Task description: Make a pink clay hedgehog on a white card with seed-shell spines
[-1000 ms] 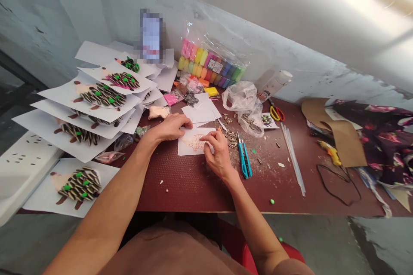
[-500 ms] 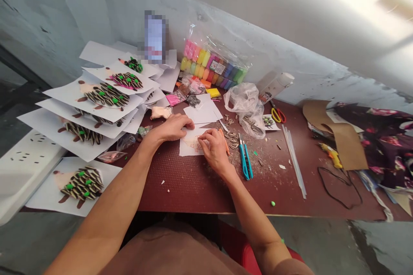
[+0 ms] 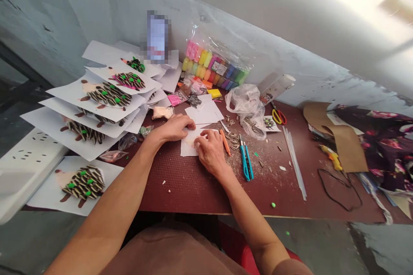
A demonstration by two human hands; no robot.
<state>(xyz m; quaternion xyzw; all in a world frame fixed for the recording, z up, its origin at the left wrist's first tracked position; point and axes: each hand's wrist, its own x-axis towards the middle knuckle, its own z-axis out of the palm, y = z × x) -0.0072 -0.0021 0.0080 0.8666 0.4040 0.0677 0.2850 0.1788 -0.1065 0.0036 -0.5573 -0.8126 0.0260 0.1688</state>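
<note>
A small white sheet of paper (image 3: 188, 151) lies on the table in front of me, with a faint outline and a pale peach patch on it. My left hand (image 3: 177, 128) rests on its upper left edge, fingers slightly bent and laid down on the paper. Over the sheet's right part, my right hand (image 3: 211, 151) has its fingers drawn together at the peach patch; whatever they hold is hidden. An orange pen (image 3: 225, 142) lies just right of that hand, beside striped sunflower seeds (image 3: 232, 140) and a turquoise utility knife (image 3: 246, 162).
Stacked sheets with seed hedgehogs (image 3: 106, 94) and a white power strip (image 3: 35, 154) stand left. Behind are a bag of coloured clay (image 3: 214, 66) and a plastic bag (image 3: 247, 103). Scissors (image 3: 278, 116), glue sticks (image 3: 294, 161) and a yellow glue gun (image 3: 332, 157) lie right.
My right hand has shifted slightly left over the sheet, its fingers closer to the peach patch, showing more of the orange pen. My left hand stays on the paper.
</note>
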